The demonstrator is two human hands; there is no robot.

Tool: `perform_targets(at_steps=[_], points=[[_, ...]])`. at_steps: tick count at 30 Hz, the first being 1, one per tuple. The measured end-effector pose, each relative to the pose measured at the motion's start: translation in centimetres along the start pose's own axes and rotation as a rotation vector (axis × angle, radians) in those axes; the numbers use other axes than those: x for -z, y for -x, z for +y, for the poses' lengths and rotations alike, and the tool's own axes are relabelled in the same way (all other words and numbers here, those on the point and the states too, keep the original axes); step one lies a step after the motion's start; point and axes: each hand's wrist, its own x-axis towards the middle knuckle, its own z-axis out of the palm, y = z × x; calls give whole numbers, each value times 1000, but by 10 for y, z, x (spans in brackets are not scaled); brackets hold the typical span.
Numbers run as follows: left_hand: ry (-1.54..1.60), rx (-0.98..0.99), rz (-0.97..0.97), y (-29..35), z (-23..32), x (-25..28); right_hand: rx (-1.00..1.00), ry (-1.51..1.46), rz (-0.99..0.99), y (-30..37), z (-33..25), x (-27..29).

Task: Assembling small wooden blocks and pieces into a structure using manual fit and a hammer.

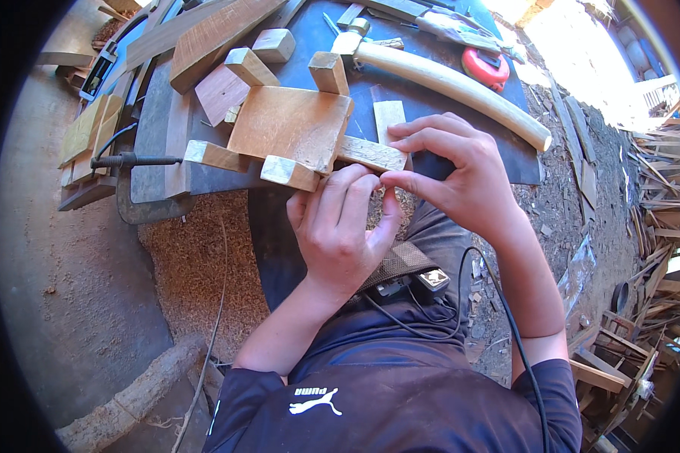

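A small wooden piece [289, 124] with a flat, light-brown body and several stubby square legs rests at the table's near edge. A narrow wooden strip [373, 153] sticks out from its right side. My left hand [338, 230] is closed at the near edge where strip and body meet, its fingertips partly hidden under the wood. At the strip's right end, my right hand [457, 170] pinches it between thumb and fingers. Just behind the strip lies a short pale wood slat [389, 119]. How the strip joins the body is hidden.
A hammer [453, 79] with a long pale handle lies across the dark table [279, 64]. Beyond it sits a red tape measure [485, 69]. Wood blocks [219, 41] crowd the back left; a screw clamp [140, 160] grips the left edge. A cable [499, 291] crosses my lap.
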Motion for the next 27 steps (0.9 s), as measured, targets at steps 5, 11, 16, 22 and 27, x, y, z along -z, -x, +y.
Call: perform_targets(at_steps=[5,11,16,22,27], points=[[65,33,24,3,-9,0,-9,-81,-69,-14,18,7],[68,85,39,4,-12,6,-36,-143,-33,-12,18,4],[13,74,82,3,-29,12,-81,-132,-33,-3,1,-7],[-43,125,52,10,-34,21,-14,-144,19,1,-9,-22],[81,178,51,10,-25,14,-12,-149,64,3,-10,-29]])
